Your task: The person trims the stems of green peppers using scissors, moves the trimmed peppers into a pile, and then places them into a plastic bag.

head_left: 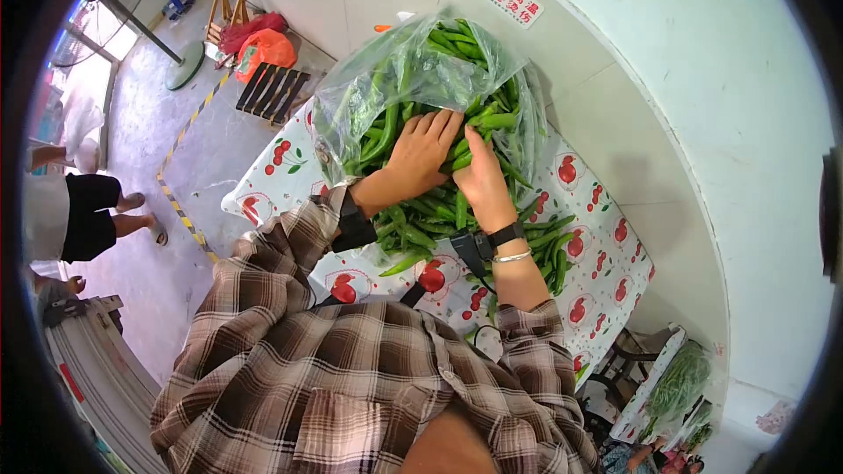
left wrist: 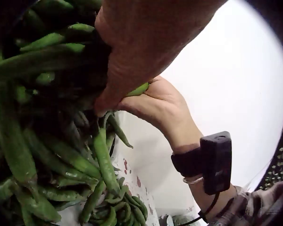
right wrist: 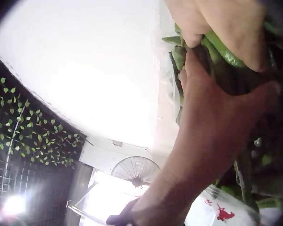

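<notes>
A clear plastic bag [head_left: 351, 83] full of long green peppers [head_left: 386, 136] lies open. My left hand [head_left: 420, 154] rests on the peppers at the bag's mouth, its fingers extended and close together. Against its right side, my right hand [head_left: 483, 180] has its thumb upward and its fingers mostly hidden. In the left wrist view, a green pepper [left wrist: 139, 89] shows between my left hand [left wrist: 127, 52] and my right hand [left wrist: 165, 106]. The right wrist view has a pepper [right wrist: 224, 49] under my right hand [right wrist: 221, 23], beside my left hand [right wrist: 217, 103].
More peppers [head_left: 553, 254] lie loose on the cherry-patterned tablecloth [head_left: 615, 254], right of my right wrist. A pale wall [head_left: 659, 114] stands beyond the table. On the left are a slatted stool [head_left: 272, 92], an orange bag [head_left: 268, 51], a fan stand [head_left: 186, 66] and a person in black shorts [head_left: 90, 215].
</notes>
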Tool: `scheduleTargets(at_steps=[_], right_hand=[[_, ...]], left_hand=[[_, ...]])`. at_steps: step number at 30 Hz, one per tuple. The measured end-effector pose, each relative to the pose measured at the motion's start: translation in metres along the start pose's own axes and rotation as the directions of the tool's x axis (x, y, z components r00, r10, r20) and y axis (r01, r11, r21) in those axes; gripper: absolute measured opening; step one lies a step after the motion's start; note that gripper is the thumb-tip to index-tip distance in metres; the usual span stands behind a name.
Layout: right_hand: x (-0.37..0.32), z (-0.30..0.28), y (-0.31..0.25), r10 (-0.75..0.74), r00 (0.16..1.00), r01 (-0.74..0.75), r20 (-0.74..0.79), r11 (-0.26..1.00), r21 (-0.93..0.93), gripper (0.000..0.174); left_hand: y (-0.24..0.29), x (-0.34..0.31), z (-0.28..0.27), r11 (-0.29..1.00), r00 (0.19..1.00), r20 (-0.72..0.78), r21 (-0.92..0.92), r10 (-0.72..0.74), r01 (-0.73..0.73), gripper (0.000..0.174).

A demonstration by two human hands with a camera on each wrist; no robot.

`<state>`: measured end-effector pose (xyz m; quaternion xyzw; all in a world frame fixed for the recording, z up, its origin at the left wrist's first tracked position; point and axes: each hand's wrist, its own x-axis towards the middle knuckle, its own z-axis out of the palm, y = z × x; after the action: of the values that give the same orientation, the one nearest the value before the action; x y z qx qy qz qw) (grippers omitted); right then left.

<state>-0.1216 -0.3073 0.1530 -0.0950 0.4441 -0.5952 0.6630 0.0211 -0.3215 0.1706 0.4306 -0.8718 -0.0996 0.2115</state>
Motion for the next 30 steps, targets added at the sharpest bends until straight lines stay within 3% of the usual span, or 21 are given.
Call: scheduleTargets(at_steps=[1, 2, 3, 4, 5, 6, 8, 10, 12, 13, 14, 16, 17, 19, 20, 22, 26, 28, 30], right_hand=[[0.012, -0.025, 0.002, -0.340, 0.891, 0.451, 0.301, 0.739, -0.501, 0.047], [0.010, -0.025, 0.001, -0.379, 0.626, 0.761, 0.681, 0.104, -0.641, 0.044], [0.007, -0.025, 0.000, -0.379, 0.627, 0.760, 0.680, 0.109, -0.640, 0.044], [-0.017, 0.003, -0.016, -0.294, 0.887, 0.462, 0.357, 0.536, -0.706, 0.043], [-0.030, 0.018, -0.024, -0.037, 0.999, 0.051, 0.036, 0.828, -0.558, 0.042], [-0.029, 0.013, -0.026, -0.031, 0.999, 0.047, 0.038, 0.825, -0.563, 0.042], [-0.023, -0.010, -0.036, -0.011, 0.987, 0.120, 0.159, 0.712, -0.692, 0.050], [-0.017, -0.028, -0.043, -0.011, 0.985, 0.133, 0.171, 0.674, -0.726, 0.057], [-0.016, -0.041, -0.045, -0.354, 0.925, 0.328, 0.140, 0.553, -0.766, 0.057], [-0.031, -0.024, -0.058, -0.303, 0.951, 0.240, 0.062, 0.595, -0.768, 0.054], [-0.025, -0.033, -0.059, -0.304, 0.950, 0.241, 0.063, 0.593, -0.768, 0.054], [-0.010, -0.047, -0.062, -0.514, 0.821, 0.416, 0.247, 0.243, -0.876, 0.056], [-0.006, -0.046, -0.063, -0.516, 0.819, 0.419, 0.249, 0.243, -0.875, 0.056], [0.001, -0.040, -0.067, -0.476, 0.781, 0.499, 0.404, 0.087, -0.862, 0.059], [0.006, -0.036, -0.067, -0.480, 0.778, 0.503, 0.406, 0.088, -0.860, 0.059], [0.016, -0.030, -0.066, -0.403, 0.771, 0.526, 0.492, -0.031, -0.850, 0.057], [0.042, -0.042, -0.060, -0.387, 0.771, 0.508, 0.505, -0.104, -0.855, 0.050], [0.048, -0.048, -0.059, -0.441, 0.689, 0.519, 0.576, -0.255, -0.816, 0.043], [0.046, -0.051, -0.062, -0.465, 0.700, 0.481, 0.541, -0.253, -0.839, 0.039]], left_hand=[[0.001, 0.001, 0.000, 1.000, 1.000, 0.005, 0.001, 0.000, 0.000, 0.107], [0.001, 0.001, -0.002, 1.000, 1.000, -0.007, -0.021, 0.000, 0.000, 0.105], [0.001, 0.002, -0.004, 0.999, 1.000, -0.022, -0.043, -0.001, 0.000, 0.103], [0.000, 0.003, -0.003, 0.999, 1.000, -0.022, -0.041, -0.004, 0.003, 0.103], [0.000, 0.002, -0.003, 0.999, 1.000, 0.002, -0.035, -0.004, 0.004, 0.103], [-0.001, 0.002, -0.002, 1.000, 1.000, 0.024, -0.031, -0.006, 0.007, 0.102], [0.000, 0.001, 0.002, 0.999, 1.000, -0.002, -0.043, -0.003, 0.003, 0.100], [0.000, 0.001, 0.003, 0.998, 1.000, -0.030, -0.054, 0.009, -0.010, 0.098], [0.001, 0.002, 0.003, 0.997, 0.999, -0.031, -0.080, 0.016, -0.018, 0.096], [0.001, 0.002, 0.003, 0.997, 0.999, -0.034, -0.080, 0.017, -0.019, 0.096], [0.000, 0.002, 0.003, 0.995, 1.000, -0.025, -0.095, 0.016, -0.018, 0.095], [-0.001, 0.001, 0.005, 0.994, 1.000, -0.020, -0.105, 0.016, -0.018, 0.094], [-0.001, 0.001, 0.005, 0.993, 1.000, -0.015, -0.115, 0.011, -0.012, 0.094], [-0.002, 0.002, 0.007, 0.993, 1.000, -0.012, -0.119, 0.011, -0.012, 0.094], [-0.002, 0.002, 0.008, 0.992, 1.000, -0.012, -0.127, 0.003, -0.004, 0.094], [-0.002, 0.001, 0.008, 0.992, 1.000, -0.013, -0.129, -0.003, 0.001, 0.095], [-0.004, 0.001, 0.008, 0.988, 1.000, 0.007, -0.153, -0.003, 0.004, 0.096], [-0.004, 0.000, 0.008, 0.985, 1.000, -0.004, -0.172, 0.014, -0.015, 0.097], [-0.004, 0.000, 0.008, 0.984, 1.000, 0.001, -0.177, 0.007, -0.006, 0.098]])
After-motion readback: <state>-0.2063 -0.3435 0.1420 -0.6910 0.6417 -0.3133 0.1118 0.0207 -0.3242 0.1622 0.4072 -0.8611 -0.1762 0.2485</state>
